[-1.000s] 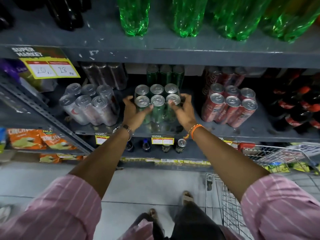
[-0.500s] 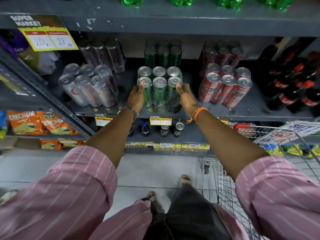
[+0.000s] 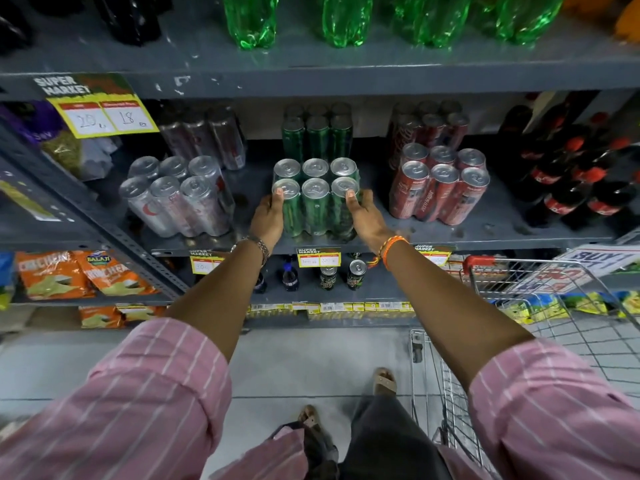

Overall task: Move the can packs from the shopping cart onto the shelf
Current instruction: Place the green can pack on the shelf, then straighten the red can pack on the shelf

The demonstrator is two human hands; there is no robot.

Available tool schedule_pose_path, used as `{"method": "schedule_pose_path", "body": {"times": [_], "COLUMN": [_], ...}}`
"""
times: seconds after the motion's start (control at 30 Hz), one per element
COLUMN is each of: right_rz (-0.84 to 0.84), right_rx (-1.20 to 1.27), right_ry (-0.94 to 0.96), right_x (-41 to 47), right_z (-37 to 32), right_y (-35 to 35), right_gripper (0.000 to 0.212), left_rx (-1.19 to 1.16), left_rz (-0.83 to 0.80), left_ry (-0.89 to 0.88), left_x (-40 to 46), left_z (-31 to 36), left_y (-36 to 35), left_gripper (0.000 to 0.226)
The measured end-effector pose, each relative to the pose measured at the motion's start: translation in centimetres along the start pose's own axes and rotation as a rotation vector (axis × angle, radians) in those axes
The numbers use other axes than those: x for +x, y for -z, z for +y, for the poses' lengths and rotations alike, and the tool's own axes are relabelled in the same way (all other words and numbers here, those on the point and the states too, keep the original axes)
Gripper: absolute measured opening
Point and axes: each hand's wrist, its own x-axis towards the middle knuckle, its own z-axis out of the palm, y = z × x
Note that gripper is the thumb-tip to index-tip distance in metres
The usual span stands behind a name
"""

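Observation:
A shrink-wrapped pack of green cans (image 3: 316, 202) stands on the grey middle shelf (image 3: 485, 233), near its front edge. My left hand (image 3: 268, 220) grips the pack's left side, thumb on a front can top. My right hand (image 3: 363, 216) grips the right side the same way. Another green pack (image 3: 317, 133) stands behind it. A silver can pack (image 3: 176, 199) sits to the left and a red can pack (image 3: 440, 188) to the right. The wire shopping cart (image 3: 519, 306) is at the lower right; its contents are not visible.
Green plastic bottles (image 3: 346, 19) line the top shelf. Dark cola bottles (image 3: 571, 181) fill the far right of the middle shelf. Single cans and small bottles (image 3: 325, 277) sit on the lower shelf, with orange snack bags (image 3: 69, 275) at left. A slanted shelf upright (image 3: 114, 233) runs lower left.
Both hands have slid from the pack's top corners down to its sides, and the pack now rests a little deeper on the shelf. The camera view shifted.

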Motion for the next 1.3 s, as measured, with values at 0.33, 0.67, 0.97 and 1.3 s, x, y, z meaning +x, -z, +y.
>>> {"method": "schedule_pose_path", "body": {"times": [0.33,0.67,0.97,1.3], "right_rz": [0.526,0.231,0.079,0.270], "right_rx": [0.327,0.102,-0.140,0.063], "right_ry": [0.204,0.183,0.093,0.156], "right_x": [1.2,0.9,1.2,1.3], "right_z": [0.8,-0.4,-1.3,-1.4], "right_y": [6.0,5.7,0.5,3.9], "right_gripper": [0.004,0.022,0.032,0.052], "left_rx": [-0.229,-0.281,-0.242,-0.107], "left_rz": [0.571,0.417,0.175,0.436], "left_ry": [-0.144,-0.007,-0.111,-0.198], "left_x": [-2.3,-0.7,-1.1,-1.6], "left_z": [3.8,2.7,-0.2,1.5], "left_y": [-3.3,-2.9,-2.3,-3.9], "left_gripper": [0.048,0.070,0.040,0.059]}}
